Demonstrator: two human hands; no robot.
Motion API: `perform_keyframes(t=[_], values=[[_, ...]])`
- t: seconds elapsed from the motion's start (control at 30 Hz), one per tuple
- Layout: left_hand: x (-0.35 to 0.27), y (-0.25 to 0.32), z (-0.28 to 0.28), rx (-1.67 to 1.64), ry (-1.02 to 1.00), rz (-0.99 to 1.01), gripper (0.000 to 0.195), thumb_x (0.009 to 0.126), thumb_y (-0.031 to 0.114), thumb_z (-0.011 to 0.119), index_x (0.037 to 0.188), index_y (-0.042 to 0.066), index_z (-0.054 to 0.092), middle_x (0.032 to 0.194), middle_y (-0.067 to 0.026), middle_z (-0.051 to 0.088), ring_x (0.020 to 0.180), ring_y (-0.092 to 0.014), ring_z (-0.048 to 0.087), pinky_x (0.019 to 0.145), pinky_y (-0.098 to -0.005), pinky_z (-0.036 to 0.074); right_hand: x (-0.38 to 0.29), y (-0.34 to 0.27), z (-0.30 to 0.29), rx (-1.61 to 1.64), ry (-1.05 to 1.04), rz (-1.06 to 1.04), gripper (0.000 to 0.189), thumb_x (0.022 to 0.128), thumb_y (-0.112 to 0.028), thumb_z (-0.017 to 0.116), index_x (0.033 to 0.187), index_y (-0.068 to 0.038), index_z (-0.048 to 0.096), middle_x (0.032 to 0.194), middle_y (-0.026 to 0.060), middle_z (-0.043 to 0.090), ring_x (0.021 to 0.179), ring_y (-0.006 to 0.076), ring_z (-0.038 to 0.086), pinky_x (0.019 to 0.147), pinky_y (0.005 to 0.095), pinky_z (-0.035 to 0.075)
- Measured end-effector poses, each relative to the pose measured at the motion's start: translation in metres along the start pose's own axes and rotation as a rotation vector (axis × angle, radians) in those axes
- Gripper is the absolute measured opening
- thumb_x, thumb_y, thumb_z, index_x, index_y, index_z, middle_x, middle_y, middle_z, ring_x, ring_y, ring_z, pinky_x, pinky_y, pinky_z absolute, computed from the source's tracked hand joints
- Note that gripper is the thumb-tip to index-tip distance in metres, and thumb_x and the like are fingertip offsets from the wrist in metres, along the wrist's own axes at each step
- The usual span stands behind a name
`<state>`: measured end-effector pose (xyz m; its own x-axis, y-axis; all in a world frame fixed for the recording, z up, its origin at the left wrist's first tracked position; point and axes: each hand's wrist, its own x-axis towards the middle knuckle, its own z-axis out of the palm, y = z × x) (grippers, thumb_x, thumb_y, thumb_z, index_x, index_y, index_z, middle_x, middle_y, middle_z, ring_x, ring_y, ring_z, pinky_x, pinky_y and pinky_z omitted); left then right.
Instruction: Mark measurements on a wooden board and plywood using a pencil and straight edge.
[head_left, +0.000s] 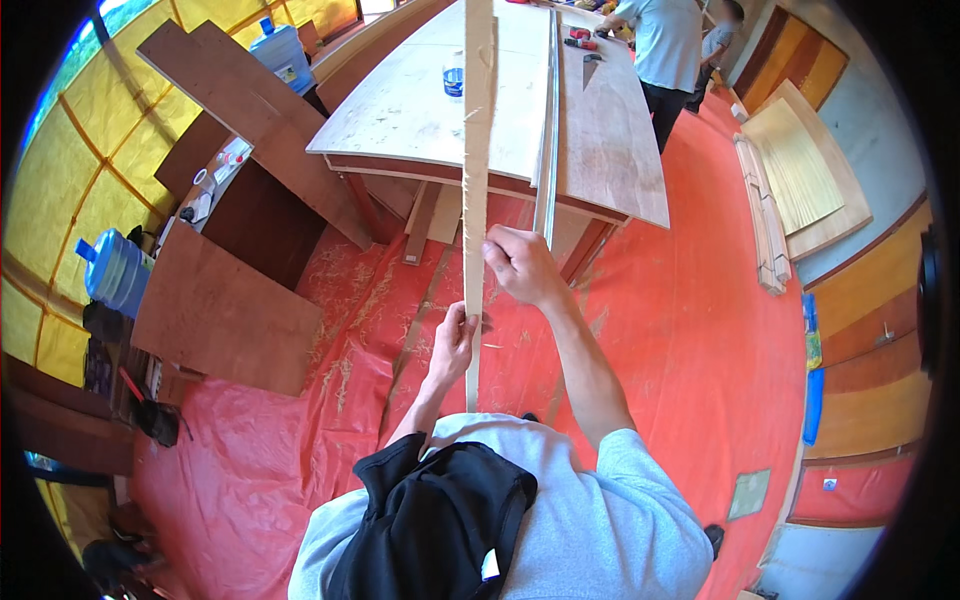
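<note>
A long, narrow wooden strip (475, 187) stretches away from my body and over the near edge of the worktable. Splinters fray its left edge. My left hand (452, 345) grips the strip low down, with the thumb on top. Farther along, my right hand (521, 266) is curled against the strip's right edge; its fingertips are partly hidden there. Beyond my hands, a plywood-topped worktable (390, 120) carries a long shiny metal bar (551, 112), which juts past the near edge just beyond my right hand. A blue-labelled container (453, 79) stands left of the strip.
Red power drills (580, 39) and a tool with a triangular blade (591, 69) lie on the table. Another person (667, 52) stands at its right side. Wooden boards (247, 120) lean at left near water jugs (116, 270). Shavings litter the red floor sheet (360, 300); bundled timber (761, 214) lies right.
</note>
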<state>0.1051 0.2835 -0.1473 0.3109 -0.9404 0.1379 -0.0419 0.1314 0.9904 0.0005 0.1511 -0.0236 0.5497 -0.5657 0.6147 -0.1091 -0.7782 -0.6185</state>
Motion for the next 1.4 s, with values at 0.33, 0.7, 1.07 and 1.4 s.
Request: perform_keyframes(t=[0.33, 0.7, 1.07, 1.4], values=[[0.001, -0.009, -0.01, -0.085, 0.029, 0.008, 0.016, 0.1, 0.01, 0.043, 0.11, -0.001, 0.049, 0.093, -0.01, 0.064, 0.087, -0.017, 0.065, 0.08, -0.033, 0.052, -0.008, -0.009, -0.012, 0.094, -0.099, 0.185, 0.016, 0.087, -0.016, 0.065, 0.09, -0.002, 0.057, 0.068, 0.0068, 0.059, 0.059, 0.0161, 0.057, 0.057, 0.0324, 0.047], [-0.004, 0.001, -0.003, -0.047, -0.002, 0.013, 0.016, 0.1, 0.009, 0.043, 0.111, -0.001, 0.049, 0.093, -0.0104, 0.065, 0.087, -0.018, 0.065, 0.08, -0.0325, 0.052, -0.012, -0.005, 0.007, 0.132, -0.12, 0.152, 0.016, 0.093, -0.013, 0.056, 0.085, 0.0, 0.052, 0.065, 0.0041, 0.054, 0.058, 0.0125, 0.052, 0.053, 0.0323, 0.042], [0.002, -0.004, -0.021, -0.213, -0.026, -0.014, 0.02, 0.101, 0.019, 0.045, 0.109, 0.001, 0.049, 0.094, -0.0079, 0.062, 0.088, -0.017, 0.063, 0.081, -0.0315, 0.05, -0.013, -0.007, -0.027, 0.761, 0.052, 0.31, 0.016, 0.091, -0.016, 0.059, 0.1, -0.005, 0.053, 0.077, -0.0003, 0.051, 0.065, 0.0063, 0.048, 0.06, 0.0205, 0.042], [-0.002, -0.009, -0.017, -0.378, -0.219, -0.199, 0.024, 0.1, 0.024, 0.046, 0.109, 0.003, 0.052, 0.102, -0.0068, 0.06, 0.095, -0.014, 0.056, 0.087, -0.0303, 0.043, -0.038, -0.017, 0.03, 0.191, -0.111, 0.33, 0.029, 0.096, -0.022, 0.054, 0.113, 0.002, 0.05, 0.086, 0.0165, 0.066, 0.075, 0.0284, 0.066, 0.065, 0.04, 0.052]])
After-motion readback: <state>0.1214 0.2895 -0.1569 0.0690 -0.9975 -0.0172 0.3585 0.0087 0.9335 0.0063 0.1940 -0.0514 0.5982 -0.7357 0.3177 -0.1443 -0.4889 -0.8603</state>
